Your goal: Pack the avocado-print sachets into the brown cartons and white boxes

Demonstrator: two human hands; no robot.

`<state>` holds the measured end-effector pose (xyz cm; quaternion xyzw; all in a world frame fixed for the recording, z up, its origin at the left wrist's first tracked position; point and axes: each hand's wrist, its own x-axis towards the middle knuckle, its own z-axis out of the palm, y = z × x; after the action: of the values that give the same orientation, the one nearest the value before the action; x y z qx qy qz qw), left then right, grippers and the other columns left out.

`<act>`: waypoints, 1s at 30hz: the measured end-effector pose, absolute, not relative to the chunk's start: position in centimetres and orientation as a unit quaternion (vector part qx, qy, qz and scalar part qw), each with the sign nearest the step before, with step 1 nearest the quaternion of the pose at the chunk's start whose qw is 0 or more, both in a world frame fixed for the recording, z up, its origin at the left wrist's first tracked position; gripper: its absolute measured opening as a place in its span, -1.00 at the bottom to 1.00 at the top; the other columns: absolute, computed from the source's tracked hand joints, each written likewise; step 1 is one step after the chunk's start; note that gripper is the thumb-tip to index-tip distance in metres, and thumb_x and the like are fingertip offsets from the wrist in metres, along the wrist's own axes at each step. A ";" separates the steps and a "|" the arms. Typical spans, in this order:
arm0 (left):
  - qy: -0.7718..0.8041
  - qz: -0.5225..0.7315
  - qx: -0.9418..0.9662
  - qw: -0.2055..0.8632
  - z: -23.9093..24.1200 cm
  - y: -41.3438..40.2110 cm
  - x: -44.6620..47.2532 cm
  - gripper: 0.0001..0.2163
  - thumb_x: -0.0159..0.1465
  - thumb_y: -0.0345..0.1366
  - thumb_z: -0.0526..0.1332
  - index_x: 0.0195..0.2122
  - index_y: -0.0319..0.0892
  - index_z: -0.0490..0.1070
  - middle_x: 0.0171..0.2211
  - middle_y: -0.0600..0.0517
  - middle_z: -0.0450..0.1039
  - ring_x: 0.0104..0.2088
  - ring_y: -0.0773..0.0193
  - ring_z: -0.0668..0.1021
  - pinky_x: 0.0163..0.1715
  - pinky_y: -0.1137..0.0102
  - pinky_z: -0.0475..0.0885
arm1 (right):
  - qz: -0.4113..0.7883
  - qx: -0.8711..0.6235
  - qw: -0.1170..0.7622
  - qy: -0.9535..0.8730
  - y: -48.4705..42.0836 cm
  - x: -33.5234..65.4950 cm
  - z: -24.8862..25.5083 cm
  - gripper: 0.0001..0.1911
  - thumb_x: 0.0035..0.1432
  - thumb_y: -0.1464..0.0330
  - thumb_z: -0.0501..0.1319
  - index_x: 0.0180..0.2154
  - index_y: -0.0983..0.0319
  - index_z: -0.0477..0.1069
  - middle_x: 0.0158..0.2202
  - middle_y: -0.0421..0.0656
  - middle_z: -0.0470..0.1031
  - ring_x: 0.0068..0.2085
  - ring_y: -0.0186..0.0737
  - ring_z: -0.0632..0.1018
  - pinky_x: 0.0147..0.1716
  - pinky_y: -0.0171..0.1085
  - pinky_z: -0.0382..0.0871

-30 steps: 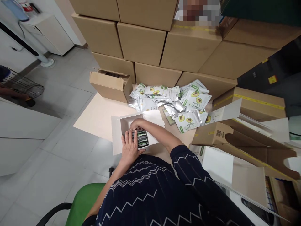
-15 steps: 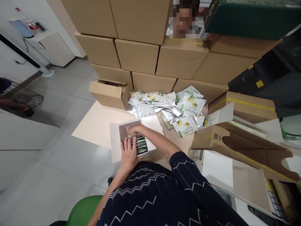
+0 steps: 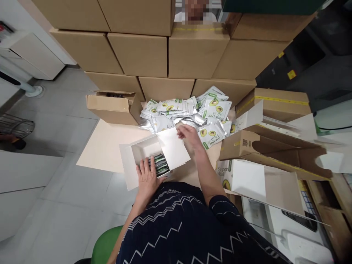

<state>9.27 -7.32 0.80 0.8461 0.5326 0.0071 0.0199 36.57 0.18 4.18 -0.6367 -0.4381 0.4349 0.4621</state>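
Observation:
A white cardboard box point(image 3: 147, 147) lies with its flaps spread, a row of green-edged sachets point(image 3: 161, 164) standing upright in its near part. My left hand point(image 3: 147, 176) rests on the near side of the box, fingers stretched over the sachets and thumb along the front wall. Just beyond the right flap point(image 3: 172, 145) hovers my right hand point(image 3: 189, 135), its fingers loosely bent and apart, with nothing visible in them. A heap of silver and white sachets point(image 3: 217, 108) with avocado pictures lies behind and beside it.
Stacked brown cartons point(image 3: 137, 55) wall off the back. A small opened carton point(image 3: 110, 110) stands at back left. On the right are a cut-open carton point(image 3: 275, 150) and white printed boxes point(image 3: 247, 179). A person point(image 3: 195, 11) is behind the stack, and a green chair point(image 3: 106, 244) is below.
My right hand has come out of the box and moved right, towards the sachet heap. My left hand stays on the box. The camera view has shifted.

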 end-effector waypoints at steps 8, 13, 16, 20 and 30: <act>0.534 0.009 0.845 0.024 0.6 -7.3 9.3 -0.05 0.13 0.14 0.26 0.38 -0.37 -0.02 0.30 -0.39 0.11 0.33 -0.33 0.09 0.27 -0.18 -0.05 | 0.207 -0.955 0.085 -0.194 -1.8 49.3 -3.6 0.10 0.00 0.14 0.36 0.41 0.20 -0.19 0.42 0.17 -0.21 0.39 0.28 -0.08 0.27 0.20 -0.02; 0.528 0.006 0.849 0.007 0.5 -7.3 9.2 -0.03 0.10 0.14 0.29 0.37 -0.38 -0.01 0.29 -0.39 0.13 0.32 -0.33 0.11 0.27 -0.17 -0.03 | 0.278 -0.941 0.030 -0.188 -1.6 52.7 -6.0 0.38 -0.16 -0.04 0.41 0.42 0.16 -0.43 0.45 0.10 -0.46 0.41 0.29 -0.25 0.31 0.23 -0.19; 0.528 0.006 0.850 0.000 0.5 -7.4 9.2 -0.03 0.08 0.12 0.32 0.37 -0.39 0.01 0.27 -0.39 0.16 0.31 -0.34 0.13 0.27 -0.17 -0.02 | 0.286 -0.938 0.021 -0.195 -1.4 53.2 -6.8 0.42 -0.20 -0.09 0.41 0.42 0.15 -0.44 0.45 0.10 -0.40 0.41 0.29 -0.21 0.31 0.21 -0.16; 0.529 0.013 0.848 0.002 0.3 -7.4 9.1 -0.02 0.06 0.12 0.33 0.37 -0.37 0.01 0.27 -0.39 0.16 0.31 -0.34 0.12 0.27 -0.17 -0.03 | 0.262 -0.943 0.012 -0.204 -1.5 52.5 -7.4 0.40 -0.19 -0.09 0.40 0.42 0.17 -0.41 0.43 0.15 -0.22 0.40 0.26 -0.10 0.30 0.19 -0.13; 0.535 0.008 0.845 0.010 0.1 -7.4 9.2 -0.01 0.05 0.13 0.34 0.37 -0.36 0.02 0.29 -0.37 0.15 0.32 -0.34 0.11 0.28 -0.17 -0.05 | 0.236 -0.957 0.092 -0.142 -1.9 49.1 -7.2 0.28 -0.13 0.10 0.43 0.41 0.30 -0.29 0.35 0.30 -0.02 0.32 0.31 0.15 0.21 0.11 0.16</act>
<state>9.18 -7.41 0.12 0.8449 0.5348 0.0085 0.0098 49.12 -1.88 -7.19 -0.9570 -0.1416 0.2358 0.0921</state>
